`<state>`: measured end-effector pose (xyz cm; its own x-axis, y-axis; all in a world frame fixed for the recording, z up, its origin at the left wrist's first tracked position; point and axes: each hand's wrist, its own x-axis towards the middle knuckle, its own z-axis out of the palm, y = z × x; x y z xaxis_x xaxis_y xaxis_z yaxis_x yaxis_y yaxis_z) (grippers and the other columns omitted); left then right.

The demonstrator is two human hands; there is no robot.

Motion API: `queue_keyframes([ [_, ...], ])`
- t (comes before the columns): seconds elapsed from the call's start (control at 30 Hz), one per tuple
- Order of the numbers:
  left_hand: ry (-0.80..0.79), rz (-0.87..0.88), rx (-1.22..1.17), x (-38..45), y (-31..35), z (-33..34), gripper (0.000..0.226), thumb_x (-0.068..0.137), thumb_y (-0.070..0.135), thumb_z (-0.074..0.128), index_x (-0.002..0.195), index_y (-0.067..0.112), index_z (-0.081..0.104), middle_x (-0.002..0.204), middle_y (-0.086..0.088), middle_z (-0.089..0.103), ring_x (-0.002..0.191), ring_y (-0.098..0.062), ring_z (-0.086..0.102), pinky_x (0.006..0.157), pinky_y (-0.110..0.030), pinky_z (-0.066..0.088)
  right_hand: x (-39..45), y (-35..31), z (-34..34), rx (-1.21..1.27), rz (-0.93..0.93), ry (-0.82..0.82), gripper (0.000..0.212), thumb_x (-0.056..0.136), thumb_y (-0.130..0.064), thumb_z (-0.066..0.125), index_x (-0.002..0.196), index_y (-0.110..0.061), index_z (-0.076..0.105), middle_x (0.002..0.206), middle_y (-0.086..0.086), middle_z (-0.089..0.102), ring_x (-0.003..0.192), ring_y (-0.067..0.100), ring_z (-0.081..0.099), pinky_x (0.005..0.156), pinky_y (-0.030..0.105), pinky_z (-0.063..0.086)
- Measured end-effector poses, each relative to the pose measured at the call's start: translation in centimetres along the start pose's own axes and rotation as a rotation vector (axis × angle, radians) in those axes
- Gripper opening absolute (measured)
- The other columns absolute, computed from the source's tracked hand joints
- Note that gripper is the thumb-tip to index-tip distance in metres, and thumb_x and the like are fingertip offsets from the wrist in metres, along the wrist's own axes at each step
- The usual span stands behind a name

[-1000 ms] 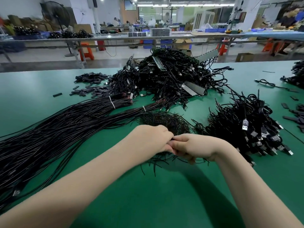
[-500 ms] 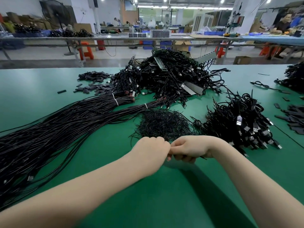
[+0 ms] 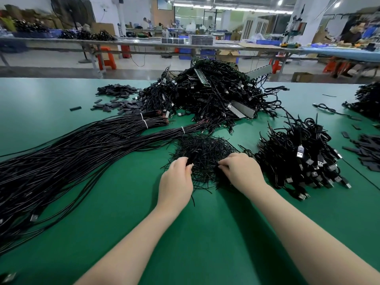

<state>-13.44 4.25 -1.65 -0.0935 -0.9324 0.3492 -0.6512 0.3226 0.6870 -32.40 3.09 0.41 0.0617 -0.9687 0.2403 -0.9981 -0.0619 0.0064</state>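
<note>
A loose heap of thin black twist ties (image 3: pixel 203 153) lies on the green table (image 3: pixel 205 233) in front of me. My left hand (image 3: pixel 176 182) sits at the heap's left edge, its fingers curled round a small bunch of ties. At the heap's right edge my right hand (image 3: pixel 239 171) has its fingertips bent down into the ties, pinching at some of them. Both forearms reach in from the bottom of the view.
Long bundled black cables (image 3: pixel 72 157) spread across the left. A pile of coiled USB cables (image 3: pixel 298 159) lies to the right. A big tangle of cables and boards (image 3: pixel 211 95) sits behind, with small black flat pieces (image 3: pixel 119 99) at back left and more (image 3: pixel 368 151) at far right.
My hands were pressed together just short of the tie heap. They have parted and moved forward onto the heap, each taking hold of ties at one side.
</note>
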Motion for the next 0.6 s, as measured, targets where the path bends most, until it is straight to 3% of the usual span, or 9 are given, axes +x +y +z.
queue_keyframes([
  [0.07, 0.003, 0.022, 0.007, 0.1, -0.6, 0.0, 0.031, 0.104, 0.022, 0.038, 0.126, 0.008, 0.055, 0.115, -0.005, 0.062, 0.100, -0.022, 0.060, 0.083, -0.040, 0.049, 0.5, -0.2, 0.0, -0.037, 0.003, 0.014, 0.029, 0.099, -0.041, 0.048, 0.118, -0.034, 0.068, 0.114, -0.004, 0.067, 0.108, 0.021, 0.057, 0.081, 0.031, 0.050],
  [0.1, 0.011, 0.032, -0.003, 0.2, -0.9, 0.1, 0.030, 0.104, 0.022, 0.038, 0.124, 0.008, 0.056, 0.113, -0.006, 0.063, 0.098, -0.023, 0.060, 0.081, -0.039, 0.048, 0.6, -0.2, -0.1, -0.037, 0.011, 0.007, 0.028, 0.098, -0.042, 0.049, 0.116, -0.034, 0.069, 0.112, -0.004, 0.067, 0.107, 0.022, 0.057, 0.081, 0.031, 0.050],
  [0.17, 0.037, 0.037, -0.050, 0.2, -1.1, 0.1, 0.022, 0.103, 0.021, 0.039, 0.103, 0.010, 0.058, 0.092, -0.005, 0.061, 0.080, -0.021, 0.055, 0.065, -0.036, 0.041, 0.5, -0.2, -0.3, -0.009, 0.013, 0.002, 0.026, 0.097, -0.044, 0.052, 0.113, -0.034, 0.070, 0.110, -0.004, 0.068, 0.106, 0.022, 0.058, 0.080, 0.032, 0.051],
  [0.27, 0.061, 0.020, -0.123, 0.6, -1.2, 0.1, 0.027, 0.103, 0.022, 0.039, 0.077, 0.019, 0.041, 0.068, 0.001, 0.047, 0.058, -0.013, 0.040, 0.053, -0.039, 0.033, 0.5, -0.2, -0.5, 0.102, 0.059, -0.006, 0.022, 0.093, -0.043, 0.060, 0.106, -0.032, 0.074, 0.104, -0.005, 0.071, 0.100, 0.021, 0.062, 0.077, 0.032, 0.053],
  [0.37, 0.081, 0.021, -0.151, 0.5, -1.0, 0.1, 0.025, 0.103, 0.023, 0.038, 0.078, 0.026, 0.036, 0.063, 0.013, 0.037, 0.054, -0.006, 0.035, 0.053, -0.027, 0.025, 0.7, 0.1, -0.8, 0.194, 0.113, -0.039, 0.015, 0.090, -0.039, 0.065, 0.096, -0.030, 0.075, 0.098, -0.005, 0.072, 0.094, 0.020, 0.064, 0.077, 0.034, 0.055],
  [0.43, 0.091, 0.029, -0.151, 0.5, -1.0, 0.1, 0.025, 0.103, 0.024, 0.037, 0.078, 0.026, 0.036, 0.062, 0.013, 0.035, 0.053, -0.007, 0.033, 0.053, -0.026, 0.024, 0.6, 0.5, -0.9, 0.210, 0.109, -0.013, 0.013, 0.090, -0.038, 0.065, 0.093, -0.029, 0.074, 0.098, -0.004, 0.068, 0.095, 0.021, 0.061, 0.076, 0.033, 0.053],
  [0.53, 0.111, 0.034, -0.152, 0.6, -1.0, 0.2, 0.022, 0.104, 0.023, 0.037, 0.083, 0.019, 0.041, 0.062, 0.015, 0.035, 0.053, -0.006, 0.033, 0.052, -0.027, 0.023, 0.4, 1.1, -0.8, 0.304, 0.127, 0.143, 0.011, 0.090, -0.034, 0.067, 0.092, -0.026, 0.074, 0.112, 0.002, 0.058, 0.102, 0.024, 0.054, 0.077, 0.034, 0.049],
  [0.6, 0.109, 0.025, -0.163, 0.6, -1.1, 0.4, 0.023, 0.104, 0.023, 0.038, 0.090, 0.010, 0.051, 0.064, 0.014, 0.037, 0.054, -0.005, 0.034, 0.052, -0.025, 0.025, 0.1, 1.2, -1.0, 0.502, 0.214, 0.228, 0.007, 0.088, -0.034, 0.069, 0.089, -0.029, 0.074, 0.122, 0.004, 0.053, 0.109, 0.022, 0.051, 0.087, 0.035, 0.047],
])
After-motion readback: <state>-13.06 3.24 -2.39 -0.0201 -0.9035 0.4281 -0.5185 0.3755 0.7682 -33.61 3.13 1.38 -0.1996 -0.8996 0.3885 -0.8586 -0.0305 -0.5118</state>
